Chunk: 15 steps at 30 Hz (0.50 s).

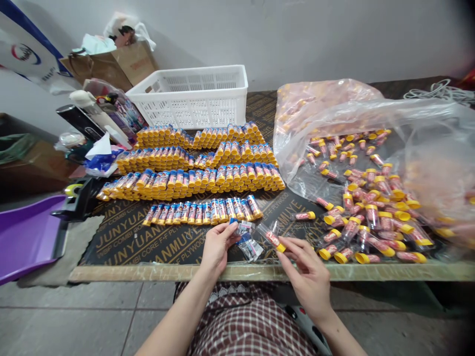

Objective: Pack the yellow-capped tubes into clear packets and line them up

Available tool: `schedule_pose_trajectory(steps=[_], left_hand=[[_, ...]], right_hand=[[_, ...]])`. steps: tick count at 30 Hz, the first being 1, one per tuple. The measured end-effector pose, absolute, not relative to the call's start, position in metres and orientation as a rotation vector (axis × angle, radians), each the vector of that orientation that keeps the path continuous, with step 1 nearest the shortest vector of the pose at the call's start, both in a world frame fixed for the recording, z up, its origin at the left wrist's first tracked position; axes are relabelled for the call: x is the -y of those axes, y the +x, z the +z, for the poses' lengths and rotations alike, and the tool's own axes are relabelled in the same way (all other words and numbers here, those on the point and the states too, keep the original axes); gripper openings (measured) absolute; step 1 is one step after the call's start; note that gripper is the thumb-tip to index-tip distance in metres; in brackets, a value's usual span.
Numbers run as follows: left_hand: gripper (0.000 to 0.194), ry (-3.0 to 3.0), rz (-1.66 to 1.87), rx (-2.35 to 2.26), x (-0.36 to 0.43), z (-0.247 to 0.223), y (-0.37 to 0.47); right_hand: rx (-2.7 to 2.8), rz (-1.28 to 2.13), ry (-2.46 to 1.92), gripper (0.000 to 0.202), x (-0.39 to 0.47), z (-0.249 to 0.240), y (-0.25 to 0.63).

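Note:
My left hand (218, 247) pinches a small blue printed piece (232, 221), perhaps a label, between thumb and fingertips. Beside those fingers lies a small heap of blue-and-clear plastic labels (251, 248) near the table's front edge. Between thumb and fingers, my right hand (307, 274) grips a see-through tube (272, 237) by its yellow-capped end, tilted with the cap toward me. Pink contents and red print show in it. Past my hands, a row of labelled tubes (202, 212) with blue tops and yellow bottoms lies side by side, with stacked rows (208, 179) behind.
At right, unlabelled tubes (371, 217) lie heaped in and before a large plastic bag (315, 106). A white basket (193, 104) stands behind the stacks. Bottles (87, 121), a tape dispenser (79, 198) and a purple dustpan (29, 237) are at left.

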<state>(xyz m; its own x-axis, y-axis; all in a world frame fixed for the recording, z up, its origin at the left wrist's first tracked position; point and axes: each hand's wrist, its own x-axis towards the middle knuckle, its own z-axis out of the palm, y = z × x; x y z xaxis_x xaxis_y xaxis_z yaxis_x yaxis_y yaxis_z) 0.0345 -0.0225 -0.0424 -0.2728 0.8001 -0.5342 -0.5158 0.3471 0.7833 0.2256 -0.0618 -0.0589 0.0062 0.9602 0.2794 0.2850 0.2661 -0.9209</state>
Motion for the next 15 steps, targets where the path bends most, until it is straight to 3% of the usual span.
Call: schedule_pose_trajectory(steps=[9, 15], left_hand=[[0.037, 0.310, 1.322, -1.393, 0.0251, -0.0425, 0.0354], [0.031, 0.462, 1.272, -1.284, 0.0283, -0.0355, 0.0416]], right_hand=[[1.636, 0.711, -1.184, 0.033, 0.0620, -0.0599, 0.2201], [1.717, 0.913, -1.113, 0.033, 0.0628, -0.0592, 0.2178]])
